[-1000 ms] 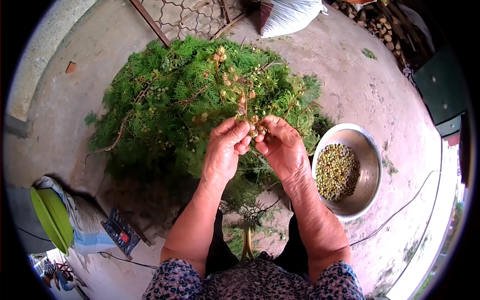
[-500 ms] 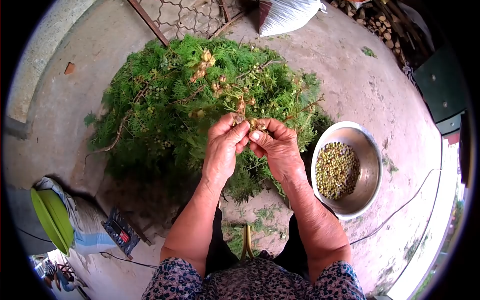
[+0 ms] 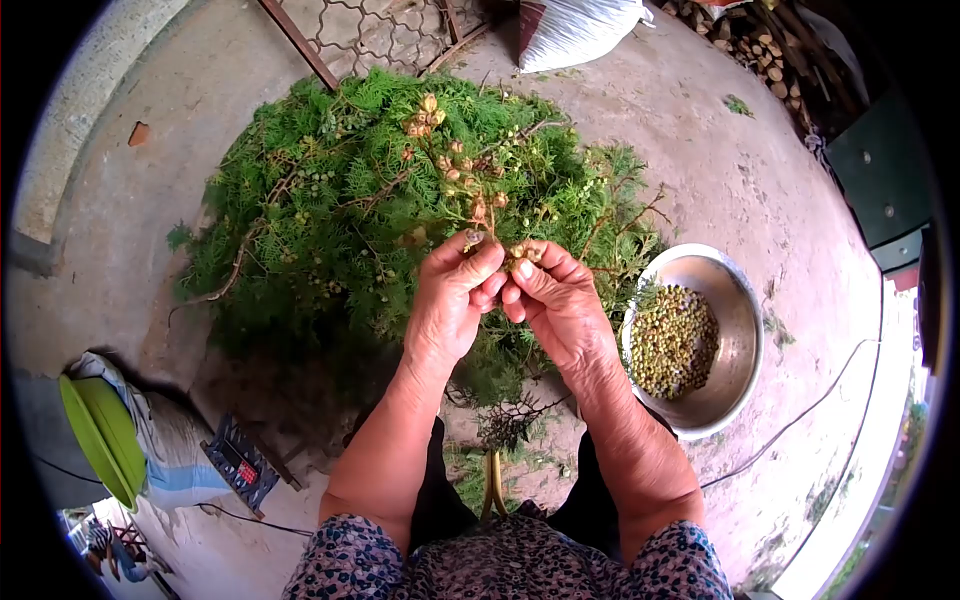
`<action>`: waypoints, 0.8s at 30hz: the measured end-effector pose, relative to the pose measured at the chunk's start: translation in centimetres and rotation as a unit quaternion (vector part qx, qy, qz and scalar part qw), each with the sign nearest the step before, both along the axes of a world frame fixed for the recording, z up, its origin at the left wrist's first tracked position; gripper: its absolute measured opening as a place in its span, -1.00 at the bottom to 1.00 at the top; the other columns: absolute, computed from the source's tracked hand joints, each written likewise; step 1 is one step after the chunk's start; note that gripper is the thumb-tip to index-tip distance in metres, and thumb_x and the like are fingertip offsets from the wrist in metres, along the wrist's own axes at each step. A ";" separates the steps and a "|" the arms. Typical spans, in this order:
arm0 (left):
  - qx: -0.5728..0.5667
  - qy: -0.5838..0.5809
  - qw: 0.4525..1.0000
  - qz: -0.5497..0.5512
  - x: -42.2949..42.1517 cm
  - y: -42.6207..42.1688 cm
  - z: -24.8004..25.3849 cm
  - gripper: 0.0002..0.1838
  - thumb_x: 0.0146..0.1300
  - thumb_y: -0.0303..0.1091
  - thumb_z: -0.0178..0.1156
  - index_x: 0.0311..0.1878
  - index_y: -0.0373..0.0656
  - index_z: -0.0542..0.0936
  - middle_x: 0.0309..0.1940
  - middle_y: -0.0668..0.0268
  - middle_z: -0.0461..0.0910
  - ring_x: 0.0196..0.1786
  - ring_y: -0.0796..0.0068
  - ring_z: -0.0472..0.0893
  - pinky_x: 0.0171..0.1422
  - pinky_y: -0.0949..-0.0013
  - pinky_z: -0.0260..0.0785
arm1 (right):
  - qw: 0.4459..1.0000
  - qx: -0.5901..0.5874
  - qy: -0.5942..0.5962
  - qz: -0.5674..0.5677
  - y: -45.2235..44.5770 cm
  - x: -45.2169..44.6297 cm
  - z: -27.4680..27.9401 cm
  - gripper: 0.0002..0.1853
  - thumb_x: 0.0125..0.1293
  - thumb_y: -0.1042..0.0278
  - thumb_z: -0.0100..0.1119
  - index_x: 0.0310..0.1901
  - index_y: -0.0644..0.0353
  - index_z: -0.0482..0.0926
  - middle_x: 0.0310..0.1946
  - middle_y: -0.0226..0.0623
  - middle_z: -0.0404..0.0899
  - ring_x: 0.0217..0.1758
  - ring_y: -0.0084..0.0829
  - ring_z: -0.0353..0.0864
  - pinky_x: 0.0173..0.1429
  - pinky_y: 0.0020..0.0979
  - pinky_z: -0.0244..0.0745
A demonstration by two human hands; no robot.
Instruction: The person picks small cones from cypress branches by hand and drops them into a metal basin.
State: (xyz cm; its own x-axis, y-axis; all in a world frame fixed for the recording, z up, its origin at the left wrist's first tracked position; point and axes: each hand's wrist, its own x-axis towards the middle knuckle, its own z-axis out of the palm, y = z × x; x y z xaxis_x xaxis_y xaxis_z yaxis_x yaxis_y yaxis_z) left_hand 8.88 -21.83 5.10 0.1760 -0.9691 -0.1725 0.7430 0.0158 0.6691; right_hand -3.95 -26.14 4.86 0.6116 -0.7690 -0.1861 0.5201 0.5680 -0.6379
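My left hand [image 3: 448, 300] pinches a twig [image 3: 478, 208] that carries dry brown seed cones and rises over the pile of green conifer branches [image 3: 330, 220]. Close beside it, my right hand [image 3: 560, 305] is closed, thumb against fingers, on a small cluster of yellowish-brown cones [image 3: 523, 252]. A narrow gap separates the two hands. Right of my right forearm stands a metal bowl [image 3: 738, 365], part-filled with small green and brown seeds or cones [image 3: 675, 340]. Some green sprigs overlap the bowl's left rim.
A white sack [image 3: 575, 35] and stacked firewood [image 3: 770, 60] are at the back. On the left are a lime-green basin [image 3: 105, 440] and a dark crate-like object [image 3: 240, 465]. A thin cable runs across the concrete floor [image 3: 700, 150] at right.
My right hand has drawn slightly right, away from my left, with the cone cluster in its fingers. The brown-coned twig has shifted, and sprigs now show at the bowl's rim and below my hands.
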 end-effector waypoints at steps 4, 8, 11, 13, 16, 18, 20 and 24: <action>0.024 -0.117 0.993 0.018 -0.3 -0.1 0.7 -0.95 0.12 -0.48 0.18 -0.38 -0.20 0.51 -0.60 0.42 0.46 -0.60 0.71 0.34 -0.59 0.65 0.14 | 0.995 -0.084 0.051 -0.030 -0.1 0.1 0.6 -0.85 0.20 0.48 0.15 -0.20 0.28 0.47 -0.49 -0.34 0.55 -0.50 -0.59 0.48 -0.45 -0.60 0.37; 0.031 -0.184 0.982 0.027 -0.4 0.1 0.7 -0.96 0.11 -0.49 0.18 -0.37 -0.20 0.51 -0.56 0.40 0.50 -0.59 0.74 0.38 -0.60 0.66 0.13 | 0.984 -0.143 0.095 -0.040 0.1 0.0 2.0 -0.77 0.15 0.53 0.20 -0.15 0.28 0.44 -0.49 -0.36 0.54 -0.50 -0.62 0.47 -0.49 -0.65 0.31; 0.046 -0.252 0.966 0.026 -1.0 0.2 1.1 -0.90 0.13 -0.44 0.21 -0.32 -0.21 0.50 -0.53 0.44 0.50 -0.55 0.75 0.40 -0.58 0.67 0.14 | 0.982 -0.144 0.084 -0.086 0.1 0.0 0.9 -0.75 0.12 0.50 0.25 -0.16 0.24 0.45 -0.47 -0.44 0.53 -0.47 -0.69 0.47 -0.45 -0.64 0.39; 0.029 -0.351 0.933 0.068 -1.1 0.3 0.5 -0.86 0.11 -0.49 0.23 -0.25 -0.28 0.53 -0.51 0.44 0.52 -0.53 0.72 0.42 -0.48 0.63 0.27 | 0.979 -0.170 0.079 -0.085 -0.2 0.1 0.3 -0.78 0.14 0.47 0.25 -0.20 0.25 0.46 -0.47 -0.48 0.51 -0.48 -0.70 0.45 -0.41 -0.64 0.42; 0.009 -0.476 0.875 0.084 -1.1 0.3 0.5 -0.90 0.12 -0.51 0.21 -0.30 -0.31 0.55 -0.53 0.46 0.50 -0.48 0.77 0.39 -0.42 0.63 0.26 | 0.950 -0.225 0.198 -0.085 -0.3 -0.2 1.4 -0.85 0.15 0.44 0.24 -0.31 0.30 0.50 -0.54 -0.46 0.44 -0.52 -0.69 0.39 -0.46 -0.60 0.35; 0.010 -0.490 0.868 0.084 -1.3 0.4 0.6 -0.91 0.11 -0.52 0.21 -0.31 -0.30 0.57 -0.54 0.49 0.50 -0.46 0.79 0.38 -0.40 0.63 0.25 | 0.933 -0.254 0.239 -0.088 -0.4 -0.5 1.7 -0.88 0.16 0.45 0.22 -0.38 0.34 0.53 -0.56 -0.41 0.43 -0.53 -0.65 0.39 -0.47 -0.56 0.34; 0.018 -0.466 0.882 0.065 -1.5 0.4 1.2 -0.90 0.09 -0.56 0.20 -0.29 -0.30 0.59 -0.52 0.51 0.51 -0.43 0.79 0.39 -0.37 0.64 0.25 | 0.909 -0.312 0.254 -0.108 -0.8 -0.6 1.4 -0.87 0.15 0.46 0.22 -0.38 0.35 0.52 -0.59 -0.38 0.44 -0.53 -0.63 0.39 -0.46 -0.53 0.35; 0.017 -0.368 0.930 -0.015 -0.4 0.5 1.1 -0.91 0.10 -0.58 0.15 -0.30 -0.29 0.58 -0.54 0.56 0.47 -0.46 0.80 0.37 -0.38 0.65 0.21 | 0.926 -0.269 0.254 -0.078 -0.8 -0.8 1.4 -0.88 0.19 0.45 0.18 -0.39 0.34 0.52 -0.63 -0.34 0.45 -0.54 -0.59 0.39 -0.44 -0.48 0.36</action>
State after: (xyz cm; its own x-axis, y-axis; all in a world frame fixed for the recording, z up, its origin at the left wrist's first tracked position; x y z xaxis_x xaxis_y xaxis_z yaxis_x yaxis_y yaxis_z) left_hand 8.47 -21.32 6.21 0.2307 -0.9719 -0.0470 0.0841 -0.0282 0.9961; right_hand -4.73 -26.97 6.27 0.4236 -0.9057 0.0168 0.1242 0.0398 -0.9915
